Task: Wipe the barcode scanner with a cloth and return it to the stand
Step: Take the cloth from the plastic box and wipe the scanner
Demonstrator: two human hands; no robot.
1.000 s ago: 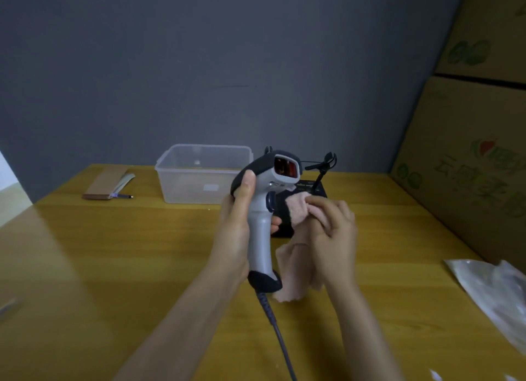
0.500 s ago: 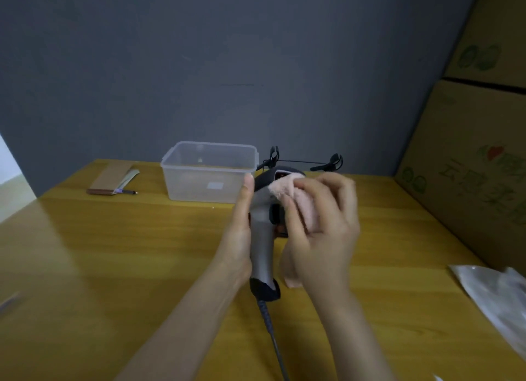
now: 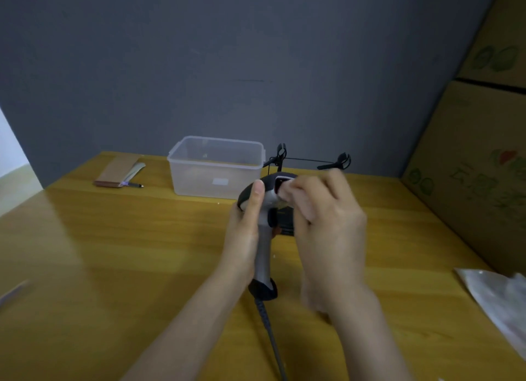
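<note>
Cable (image 3: pixel 269 329): dark and ribbed, runs from the scanner's base toward the viewer and off the lower edge
Left hand (image 3: pixel 244 232): fingers wrapped around the scanner's grey handle, thumb laid upright along its back up to the dark head
Barcode scanner (image 3: pixel 263 255): held upright above the table, clear of the stand, black foot cap at the bottom, scan window at the top facing right
Right hand (image 3: pixel 327 232): just right of the scanner, fingers curled and pinching the cloth, pressing it to the scanner's head; motion blur softens the fingertips
Cloth (image 3: pixel 287 188): pale pink, only a small bunched part shows between the right fingers and the scan window, touching the window's edge
Table (image 3: pixel 113 252): yellow wood, under the scanner
Plastic bag (image 3: pixel 501 298): clear and crumpled, well right of the scanner at the table's edge
Stand (image 3: pixel 286 224): black base on the table just behind the scanner, mostly hidden by the hands; thin black arms with clips rise behind the scanner's head
Plastic container (image 3: pixel 216 167): clear tub, behind and left of the scanner
Brown flat item with a pen (image 3: pixel 119 171): far left of the scanner, near the wall
Cardboard boxes (image 3: pixel 478 153): stacked far right of the scanner
</note>
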